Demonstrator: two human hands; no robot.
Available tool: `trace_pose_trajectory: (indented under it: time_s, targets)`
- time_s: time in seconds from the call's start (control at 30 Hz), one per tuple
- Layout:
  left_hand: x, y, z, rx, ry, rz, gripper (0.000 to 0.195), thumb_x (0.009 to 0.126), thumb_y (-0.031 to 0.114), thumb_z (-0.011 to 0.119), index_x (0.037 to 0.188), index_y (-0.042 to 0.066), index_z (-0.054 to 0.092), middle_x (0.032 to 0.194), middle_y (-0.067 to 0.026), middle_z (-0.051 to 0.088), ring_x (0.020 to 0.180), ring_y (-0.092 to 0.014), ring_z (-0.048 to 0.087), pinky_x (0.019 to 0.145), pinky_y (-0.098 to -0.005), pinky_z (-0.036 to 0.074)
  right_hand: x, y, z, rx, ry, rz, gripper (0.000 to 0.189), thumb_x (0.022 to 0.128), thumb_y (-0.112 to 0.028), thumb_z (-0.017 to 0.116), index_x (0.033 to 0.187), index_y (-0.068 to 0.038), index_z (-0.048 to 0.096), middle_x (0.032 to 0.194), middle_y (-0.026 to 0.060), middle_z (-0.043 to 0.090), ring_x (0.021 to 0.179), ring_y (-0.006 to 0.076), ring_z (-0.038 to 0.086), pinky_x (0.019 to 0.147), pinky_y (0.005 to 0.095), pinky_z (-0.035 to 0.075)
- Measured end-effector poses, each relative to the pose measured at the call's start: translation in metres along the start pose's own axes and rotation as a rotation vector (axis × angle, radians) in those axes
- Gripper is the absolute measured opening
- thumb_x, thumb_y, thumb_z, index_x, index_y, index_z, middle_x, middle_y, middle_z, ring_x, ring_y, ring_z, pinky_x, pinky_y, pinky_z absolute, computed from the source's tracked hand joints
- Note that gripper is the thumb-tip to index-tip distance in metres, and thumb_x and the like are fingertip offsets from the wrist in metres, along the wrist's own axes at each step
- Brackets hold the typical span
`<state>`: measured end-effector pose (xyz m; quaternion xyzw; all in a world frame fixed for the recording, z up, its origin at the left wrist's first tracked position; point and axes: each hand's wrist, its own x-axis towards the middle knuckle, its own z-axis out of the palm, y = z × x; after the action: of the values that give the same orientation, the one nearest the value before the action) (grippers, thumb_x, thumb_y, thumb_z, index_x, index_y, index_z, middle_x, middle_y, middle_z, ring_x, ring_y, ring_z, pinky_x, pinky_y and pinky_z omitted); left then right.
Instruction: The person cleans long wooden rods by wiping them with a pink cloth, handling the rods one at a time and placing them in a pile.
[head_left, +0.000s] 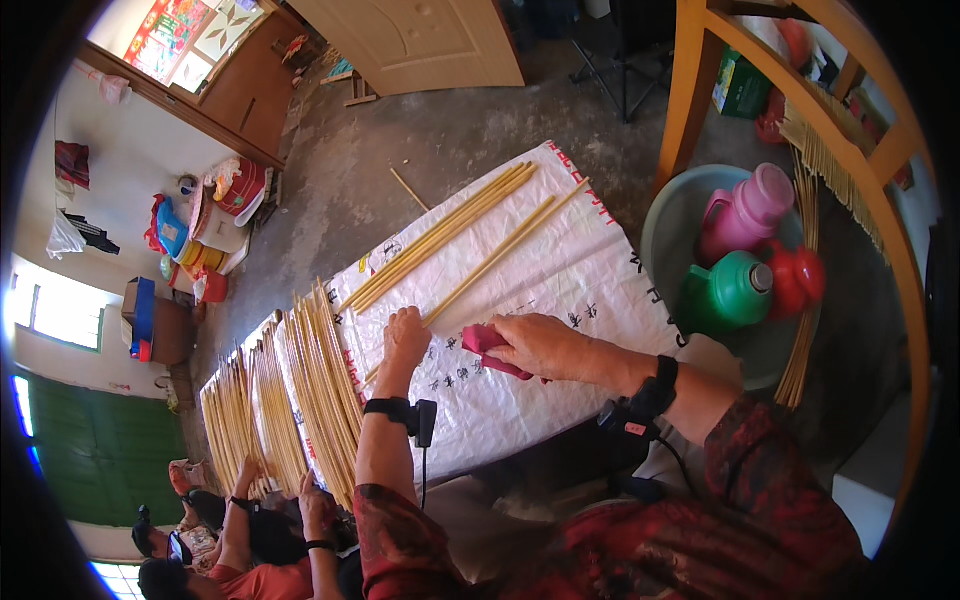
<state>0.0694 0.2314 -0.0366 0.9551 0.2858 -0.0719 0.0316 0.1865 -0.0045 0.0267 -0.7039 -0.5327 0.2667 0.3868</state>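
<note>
My left hand (406, 334) is closed around slender wooden sticks (495, 253), which seem to be two lying close together and slant up to the right across the table. In my right hand (541, 346) is a bunched dark-red cloth (491, 349), held apart from the sticks. Both hands are over a white plastic sheet (585, 277) bearing printed writing, which covers the table. Beyond my left hand, several thicker pale sticks (442, 240) lie side by side along the far edge. How the fingers of my left hand wrap the sticks is partly hidden.
Rows of many sticks (322, 375) lie at the left, where other people's hands (311, 499) work. At the right, a basin (660, 217) holds pink (750, 202), green (731, 289) and red vacuum flasks (799, 277), beside a wooden chair (686, 97). One stick (409, 187) pokes past the table's far edge.
</note>
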Motion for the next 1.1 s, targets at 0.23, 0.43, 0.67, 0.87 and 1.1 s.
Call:
trace_pose_trajectory:
  time_s: [0.23, 0.43, 0.67, 0.87, 1.1]
  targets:
    - [-0.041, 0.009, 0.01, -0.06, 0.058, 0.126, 0.014, 0.077, 0.008, 0.041, 0.086, -0.001, 0.048, 0.087, -0.0195, 0.052, 0.085, -0.035, 0.05, 0.073, -0.0421, 0.042, -0.004, 0.001, -0.001, -0.014, 0.001, -0.029, 0.027, 0.077, -0.026, 0.052, 0.086, 0.0, 0.05, 0.074, 0.0194, 0.058, 0.072, 0.0336, 0.057, 0.065, 0.0403, 0.044]
    - [-0.073, 0.019, -0.021, -0.287, -0.085, -0.048, 0.015, 0.085, 0.012, 0.037, 0.087, 0.0, 0.044, 0.076, -0.0179, 0.055, 0.063, -0.033, 0.055, 0.056, -0.0413, 0.043, -0.006, -0.001, -0.001, -0.031, -0.152, 0.027, 0.027, 0.078, -0.025, 0.051, 0.088, -0.001, 0.048, 0.079, 0.0209, 0.056, 0.076, 0.0355, 0.055, 0.065, 0.0391, 0.043]
    - [-0.109, 0.078, -0.092, -1.428, -0.062, -0.086, 0.021, 0.087, 0.016, 0.041, 0.096, 0.0, 0.05, 0.068, -0.006, 0.054, 0.045, -0.009, 0.049, 0.039, -0.0198, 0.038, 0.006, 0.016, -0.004, 0.564, 0.085, 0.091, 0.032, 0.083, -0.023, 0.049, 0.105, 0.001, 0.05, 0.088, 0.0086, 0.059, 0.081, 0.0147, 0.056, 0.072, 0.0254, 0.043]
    - [-0.119, 0.107, -0.06, -1.969, -0.239, -0.048, 0.023, 0.087, 0.023, 0.043, 0.096, 0.003, 0.049, 0.074, -0.008, 0.056, 0.045, -0.01, 0.049, 0.037, -0.0193, 0.036, 0.007, 0.004, -0.006, 1.402, 0.21, 0.163, 0.034, 0.085, -0.027, 0.046, 0.105, 0.0, 0.047, 0.097, 0.0076, 0.055, 0.085, 0.0143, 0.055, 0.076, 0.0279, 0.044]
    - [-0.115, 0.117, -0.038, -1.967, -0.394, -0.104, 0.022, 0.087, 0.024, 0.045, 0.09, 0.002, 0.049, 0.077, -0.0087, 0.058, 0.047, -0.01, 0.051, 0.04, -0.0196, 0.039, 0.003, 0.011, 0.006, 1.385, 0.209, 0.279, 0.029, 0.083, -0.023, 0.051, 0.102, -0.002, 0.049, 0.094, 0.0043, 0.055, 0.087, 0.0124, 0.053, 0.078, 0.0258, 0.043]
